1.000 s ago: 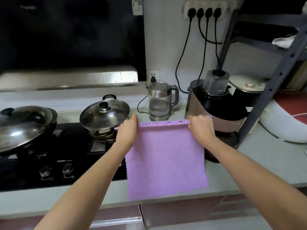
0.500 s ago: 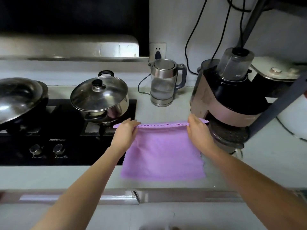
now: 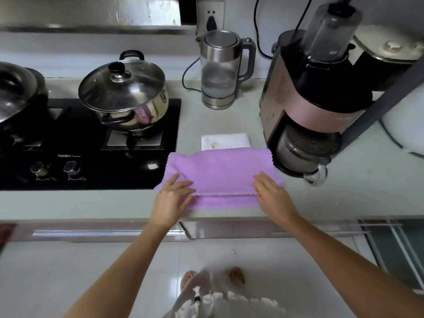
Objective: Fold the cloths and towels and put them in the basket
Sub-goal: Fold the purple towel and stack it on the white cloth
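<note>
from the head view, the purple cloth (image 3: 220, 177) lies on the counter (image 3: 91, 204) near its front edge, doubled over once. the left hand (image 3: 171, 198) and right hand (image 3: 273, 196) pinch its scalloped edge. a folded white cloth (image 3: 226, 141) sits just behind. no basket shows, so more folding and the basket step remain. the stove (image 3: 91, 143) reads "fardior".

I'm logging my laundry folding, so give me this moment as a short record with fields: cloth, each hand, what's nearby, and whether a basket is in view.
cloth: purple square microfibre cloth, folded over on the grey countertop
left hand: pinches the cloth's near left corner
right hand: pinches the near right corner
behind cloth: folded white towel
left of cloth: black gas hob with lidded steel pot
basket: not in view
</note>
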A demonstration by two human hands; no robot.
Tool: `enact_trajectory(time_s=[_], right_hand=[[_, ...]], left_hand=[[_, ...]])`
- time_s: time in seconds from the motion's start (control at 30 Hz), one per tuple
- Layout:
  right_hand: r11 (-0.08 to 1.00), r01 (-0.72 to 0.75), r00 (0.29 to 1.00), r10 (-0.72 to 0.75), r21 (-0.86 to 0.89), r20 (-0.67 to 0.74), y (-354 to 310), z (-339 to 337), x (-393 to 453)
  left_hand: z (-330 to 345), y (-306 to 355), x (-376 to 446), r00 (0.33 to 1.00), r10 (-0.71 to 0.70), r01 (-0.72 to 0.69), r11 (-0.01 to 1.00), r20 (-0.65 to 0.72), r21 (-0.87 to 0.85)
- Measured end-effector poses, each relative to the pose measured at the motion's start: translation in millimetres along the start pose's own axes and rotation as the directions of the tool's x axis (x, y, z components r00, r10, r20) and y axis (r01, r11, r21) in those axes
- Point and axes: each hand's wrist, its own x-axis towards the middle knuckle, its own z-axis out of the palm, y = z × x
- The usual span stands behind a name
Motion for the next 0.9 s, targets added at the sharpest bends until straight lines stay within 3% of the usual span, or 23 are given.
enact_trajectory(time_s=[0.27,0.4,0.53,0.6,0.73,0.9], right_hand=[[0.982,0.05,0.999,-0.05,-0.183,0.005,-8.5,8.5,-19.7],[0.912,0.271,0.961,-0.277,-0.309,0.026,2.0,20.1,-20.0],[0.841,0.456,0.889,-0.443,-0.292,0.112,17.4,17.3,-14.5],[0.829,0.486,0.874,-0.454,-0.276,0.175,21.2,13.5,-12.7],[0.836,0.46,0.884,-0.397,-0.3,0.249,21.1,12.7,-11.7],[0.864,0.379,0.921,-0.32,-0.332,0.221,12.4,19.0,-1.5]], left_hand=[[18.0,-10.5,-20.1,0.999,0.046,-0.046,0.999,0.025,0.008],[22.3,-12.5,-18.1,0.987,-0.013,0.01,1.0,0.161,0.018],[20.6,-18.5,-15.5,0.974,0.052,-0.055,0.998,0.22,0.008],[18.8,-25.2,-15.3,0.961,0.078,-0.08,0.997,0.265,-0.002],[18.0,-37.5,-14.6,0.918,0.248,-0.291,0.951,0.311,0.101],[19.9,-34.1,-9.9,0.928,0.189,-0.276,0.927,0.321,0.254]])
